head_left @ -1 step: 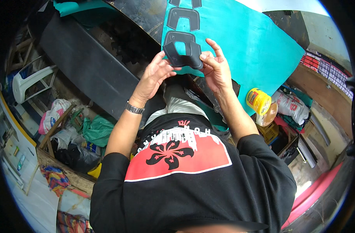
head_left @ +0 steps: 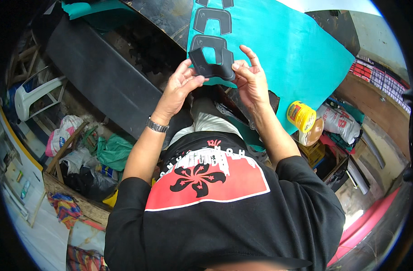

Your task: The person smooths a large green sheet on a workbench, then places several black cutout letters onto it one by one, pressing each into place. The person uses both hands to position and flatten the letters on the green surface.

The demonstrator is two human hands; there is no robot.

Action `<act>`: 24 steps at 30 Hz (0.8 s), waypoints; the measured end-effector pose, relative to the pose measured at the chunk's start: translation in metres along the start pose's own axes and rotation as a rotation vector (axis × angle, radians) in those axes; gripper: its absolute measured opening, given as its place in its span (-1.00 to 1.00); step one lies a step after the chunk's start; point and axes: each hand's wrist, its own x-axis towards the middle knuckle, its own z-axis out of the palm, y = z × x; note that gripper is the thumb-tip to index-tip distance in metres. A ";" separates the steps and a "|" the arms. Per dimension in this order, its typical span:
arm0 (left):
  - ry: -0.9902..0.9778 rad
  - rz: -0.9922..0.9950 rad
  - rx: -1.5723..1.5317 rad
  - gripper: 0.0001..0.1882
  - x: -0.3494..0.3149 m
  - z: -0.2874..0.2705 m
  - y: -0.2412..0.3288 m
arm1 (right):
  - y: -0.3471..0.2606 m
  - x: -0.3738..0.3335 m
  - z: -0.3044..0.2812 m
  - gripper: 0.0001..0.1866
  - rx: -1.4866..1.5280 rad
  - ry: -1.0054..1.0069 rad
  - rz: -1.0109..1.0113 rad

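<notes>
A black, U-shaped flat piece (head_left: 209, 70) with a pale line along its edge is held up between my two hands, over the near edge of the turquoise sheet. My left hand (head_left: 176, 90) grips its left and lower edge, thumb against the near side and fingers partly behind. With thumb and index finger, my right hand (head_left: 252, 83) pinches its right end, which curls; another finger stretches upward. Just beyond, a similar black piece (head_left: 197, 42) lies on the turquoise sheet (head_left: 278, 40), partly covered by the held one. Farther up lies another such piece (head_left: 200, 20).
A yellow tub (head_left: 301, 116) stands at the sheet's lower right, beside a jar of amber stuff (head_left: 312, 133). A long black panel (head_left: 98, 77) slants across the left. A white plastic stool (head_left: 34, 97) and several bags, one green (head_left: 113, 151), sit farther left.
My left thumb has moved onto the near edge of the black piece, and the left fingers have shifted. The piece has tilted slightly, its opening looking wider. The right hand keeps its pinch.
</notes>
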 end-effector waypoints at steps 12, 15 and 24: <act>0.383 0.141 0.669 -0.62 0.030 -0.001 -0.043 | 0.047 0.003 -0.037 -0.32 -0.641 0.242 -0.507; 0.363 0.162 0.742 -0.52 0.028 0.004 -0.037 | 0.048 0.005 -0.042 -0.30 -0.762 0.276 -0.576; 0.379 0.167 0.811 -0.38 0.031 0.008 -0.025 | 0.049 0.009 -0.042 -0.30 -0.806 0.290 -0.558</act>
